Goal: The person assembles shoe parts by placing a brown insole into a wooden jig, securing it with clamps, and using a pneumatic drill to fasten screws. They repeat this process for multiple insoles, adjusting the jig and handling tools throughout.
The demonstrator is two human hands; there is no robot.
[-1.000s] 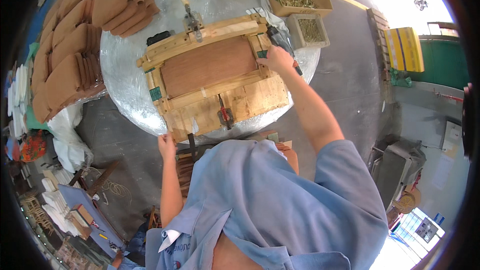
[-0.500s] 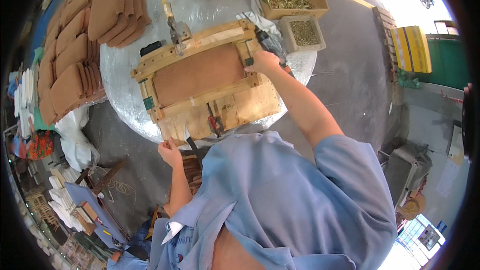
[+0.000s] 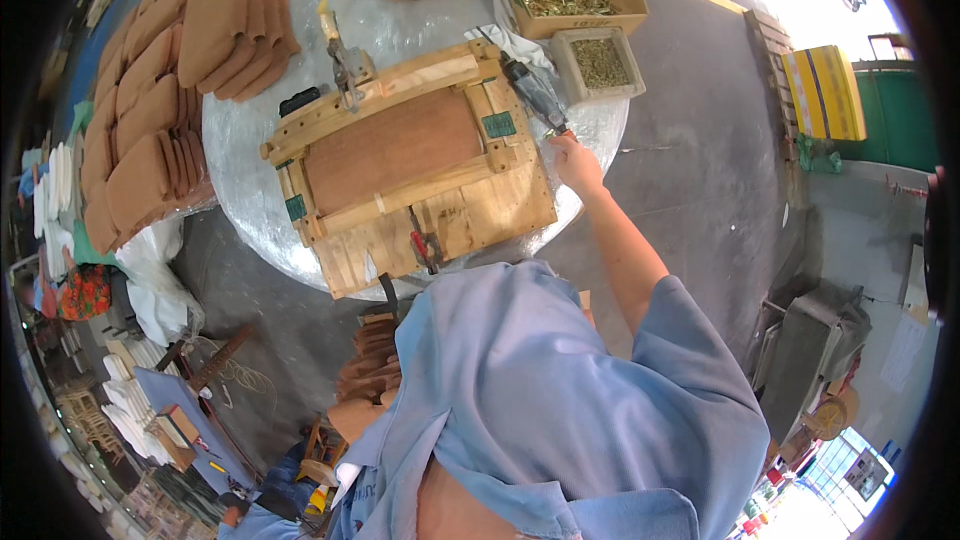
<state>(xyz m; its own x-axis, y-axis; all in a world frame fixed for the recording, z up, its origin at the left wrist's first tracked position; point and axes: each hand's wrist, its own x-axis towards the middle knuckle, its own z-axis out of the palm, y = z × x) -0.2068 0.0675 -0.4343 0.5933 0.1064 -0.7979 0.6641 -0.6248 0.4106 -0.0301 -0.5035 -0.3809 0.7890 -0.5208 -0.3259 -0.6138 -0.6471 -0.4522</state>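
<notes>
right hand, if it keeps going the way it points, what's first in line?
Likely the dark power tool lying on the round table; the right hand points up-left at its tip, nearly touching. Depth unclear.

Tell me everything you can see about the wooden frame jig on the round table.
The wooden frame jig lies flat on the round silver-wrapped table, one corner overhanging the near edge. Pale wood rails surround a reddish-brown panel, with a slatted board along the near side. Green pads sit on two rails. A toggle clamp stands on the far rail, and a red-handled one on the near board. The right hand is at its right corner, beside a power tool.
</notes>
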